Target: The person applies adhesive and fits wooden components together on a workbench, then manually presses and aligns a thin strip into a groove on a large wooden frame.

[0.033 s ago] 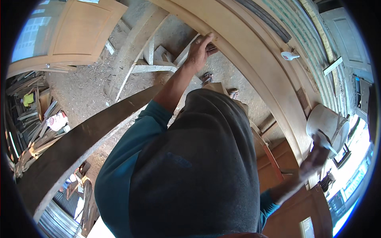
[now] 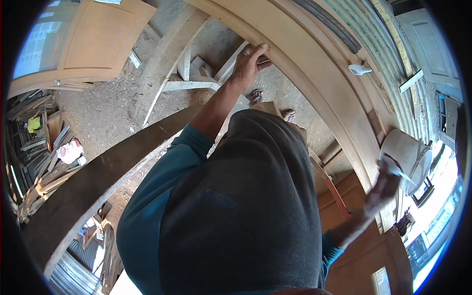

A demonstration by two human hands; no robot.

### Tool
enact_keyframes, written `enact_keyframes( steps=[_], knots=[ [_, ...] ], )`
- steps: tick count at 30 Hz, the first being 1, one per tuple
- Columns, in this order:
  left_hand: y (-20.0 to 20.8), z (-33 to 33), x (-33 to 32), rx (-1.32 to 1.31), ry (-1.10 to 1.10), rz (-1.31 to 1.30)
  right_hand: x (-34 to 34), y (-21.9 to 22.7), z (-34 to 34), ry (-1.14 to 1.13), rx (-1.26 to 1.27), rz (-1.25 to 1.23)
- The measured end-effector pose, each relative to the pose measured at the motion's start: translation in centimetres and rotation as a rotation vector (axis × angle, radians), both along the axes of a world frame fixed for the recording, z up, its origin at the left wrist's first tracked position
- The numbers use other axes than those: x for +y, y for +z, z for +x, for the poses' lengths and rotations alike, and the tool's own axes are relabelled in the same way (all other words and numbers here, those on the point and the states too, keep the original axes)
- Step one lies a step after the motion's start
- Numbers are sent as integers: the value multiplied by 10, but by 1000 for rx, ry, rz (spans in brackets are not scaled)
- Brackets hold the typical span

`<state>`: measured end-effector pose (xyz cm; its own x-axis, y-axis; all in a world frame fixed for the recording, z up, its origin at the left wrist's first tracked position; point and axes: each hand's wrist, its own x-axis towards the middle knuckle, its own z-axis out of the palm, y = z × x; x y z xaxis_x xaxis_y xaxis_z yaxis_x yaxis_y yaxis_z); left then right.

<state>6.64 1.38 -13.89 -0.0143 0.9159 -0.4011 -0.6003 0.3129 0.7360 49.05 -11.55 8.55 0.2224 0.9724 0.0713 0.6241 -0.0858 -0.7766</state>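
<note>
Looking down from the head camera, I note the left hand [image 2: 250,61] stretched forward, fingers curled over the inner edge of a long curved wooden frame [image 2: 314,83], with a dark object pressed under the fingers against the wood; I cannot tell what that object is. The right hand [image 2: 382,189] is raised at the right, fingers closed around a thin light-handled tool [image 2: 400,172], likely a brush, its tip at a pale bucket [image 2: 403,155] that rests on the same frame. A small white bottle-shaped item [image 2: 360,69] lies on the green corrugated sheet [image 2: 388,64] beyond the frame. At the far left, a white packet with red marking [image 2: 69,151] sits among stacked timber offcuts [image 2: 37,172], and a yellow-green item [image 2: 33,124] shows above it, too small to identify. A panelled wooden door [image 2: 93,42] lies at upper left. My dark-clad torso [image 2: 236,206] blocks the lower centre; a dark plank [image 2: 103,182] crosses the sawdust-covered floor [image 2: 105,113] and is cut off by the picture's edge.
</note>
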Motion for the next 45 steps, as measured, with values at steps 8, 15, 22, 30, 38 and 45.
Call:
enact_keyframes(
  steps=[8, 15, 22, 30, 38, 45],
  knots=[
    [13, 1, 4, 150, -12, -65, 8, -66, -163, 154, 84, -205],
    [11, 3, 8, 180, -4, -87, 13, -68, -184, 192, 50, -262],
    [1, 4, 5, 103, -15, -70, 14, -69, -189, 140, 45, -332],
    [-3, -4, -1, -195, 10, -54, 14, -83, -189, 172, 61, -369],
    [6, -7, 0, -83, 17, -98, 27, -93, -206, 165, -9, -348],
    [11, -9, -1, -54, 28, -87, 41, -89, -221, 254, 39, -246]
  ],
)
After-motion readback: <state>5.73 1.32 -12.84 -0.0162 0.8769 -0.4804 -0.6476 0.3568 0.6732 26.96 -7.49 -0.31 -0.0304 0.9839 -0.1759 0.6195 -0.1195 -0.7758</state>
